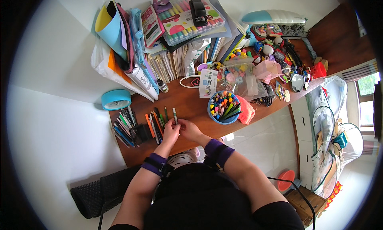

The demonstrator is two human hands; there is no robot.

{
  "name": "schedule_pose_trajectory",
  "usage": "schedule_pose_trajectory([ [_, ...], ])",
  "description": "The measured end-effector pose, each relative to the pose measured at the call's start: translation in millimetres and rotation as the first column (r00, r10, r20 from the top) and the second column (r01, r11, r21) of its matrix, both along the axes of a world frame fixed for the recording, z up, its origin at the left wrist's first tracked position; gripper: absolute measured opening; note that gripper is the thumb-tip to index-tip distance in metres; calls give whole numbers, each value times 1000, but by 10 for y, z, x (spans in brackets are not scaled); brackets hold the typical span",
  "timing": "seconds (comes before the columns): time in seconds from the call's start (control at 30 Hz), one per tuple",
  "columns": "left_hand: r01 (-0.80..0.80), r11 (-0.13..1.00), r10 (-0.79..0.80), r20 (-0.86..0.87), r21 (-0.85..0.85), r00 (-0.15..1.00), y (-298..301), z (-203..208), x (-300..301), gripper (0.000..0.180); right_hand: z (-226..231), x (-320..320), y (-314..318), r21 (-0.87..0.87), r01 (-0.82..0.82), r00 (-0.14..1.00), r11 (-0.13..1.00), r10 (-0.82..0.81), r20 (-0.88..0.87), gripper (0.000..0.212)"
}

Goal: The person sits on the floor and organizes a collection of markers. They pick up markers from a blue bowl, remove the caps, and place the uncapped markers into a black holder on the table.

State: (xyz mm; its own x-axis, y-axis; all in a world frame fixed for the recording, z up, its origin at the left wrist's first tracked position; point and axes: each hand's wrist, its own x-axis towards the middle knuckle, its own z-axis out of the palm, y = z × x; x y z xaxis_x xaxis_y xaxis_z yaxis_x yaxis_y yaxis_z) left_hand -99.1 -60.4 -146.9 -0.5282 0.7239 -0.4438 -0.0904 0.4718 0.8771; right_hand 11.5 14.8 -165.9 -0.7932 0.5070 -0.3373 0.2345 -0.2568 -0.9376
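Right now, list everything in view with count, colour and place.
Desk: one, brown, centre
Held pen: one, partly white, centre
Row pens: several, mixed, left of held pen
Loose pens: many, mixed, desk's left end
Holder: one, black, beside loose pens
Tub: one, blue, right of held pen
Pencils: many, mixed, in tub
Cloth: one, coral, beside tub
Card: one, white, behind tub
Books: many, mixed, desk's back
Marker case: one, clear, atop books
Stapler: one, black, on case
Calculator: one, pink, beside case
Toys: many, mixed, desk's right end
Box: one, pink, among toys
Round object: one, blue, desk's left corner
Roll: one, black, lower left
Wristbands: two, purple, forearms
Left hand: one, bare, at held pen
Right hand: one, bare, beside left hand
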Motion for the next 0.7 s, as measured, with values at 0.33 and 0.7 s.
schedule_pose_trajectory([
  [0.33, 86, 991, -87, -12, -105, 996, 20, 135, 11, 47, 193, 101, 15, 10, 101, 992, 995, -102, 76, 36],
  [0.7, 179, 973, -164, -108, 146, 980, 117, 944, 128, 26, 998, 334, 212, 249, 265, 961, 932, -276, 10, 20],
])
